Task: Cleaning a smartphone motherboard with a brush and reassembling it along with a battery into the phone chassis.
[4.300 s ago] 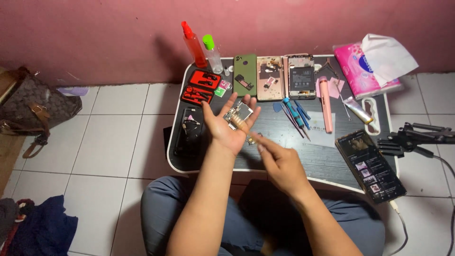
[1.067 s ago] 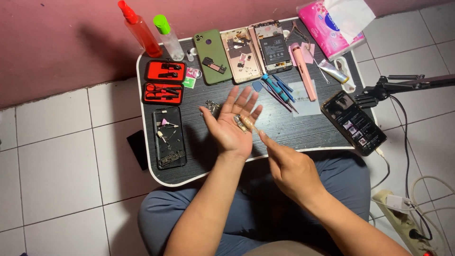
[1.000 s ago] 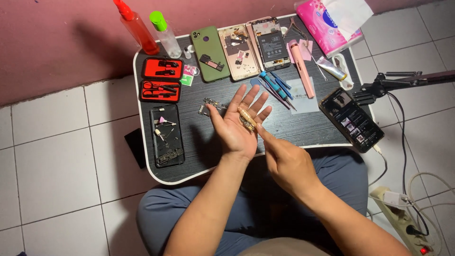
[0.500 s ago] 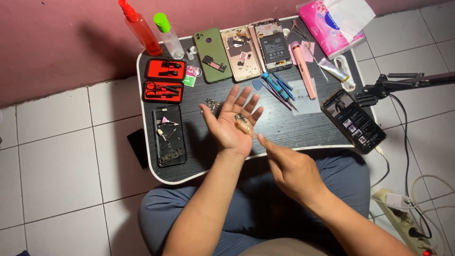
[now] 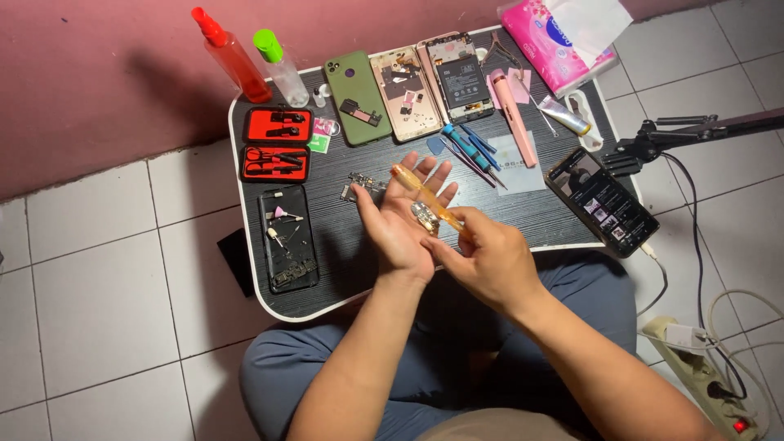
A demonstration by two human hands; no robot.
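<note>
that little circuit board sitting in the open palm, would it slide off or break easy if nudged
The small circuit board looks thin and light, so a nudge would probably shift it on the flat left hand. Its exposed components suggest it is fragile. The right hand works an orange-handled tool over it.

Our left grip (image 5: 398, 231) and right grip (image 5: 488, 260) are bare, with no rings, watch or gloves, and both forearms are uncovered to the elbow. We wear grey-blue trousers (image 5: 310, 371).

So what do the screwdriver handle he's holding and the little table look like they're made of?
Screwdriver handle: probably clear amber plastic, since it looks translucent and glossy. Table: seemingly laminated board, given the black wood-grain streaks and a white edge band; the core is hidden.
</note>
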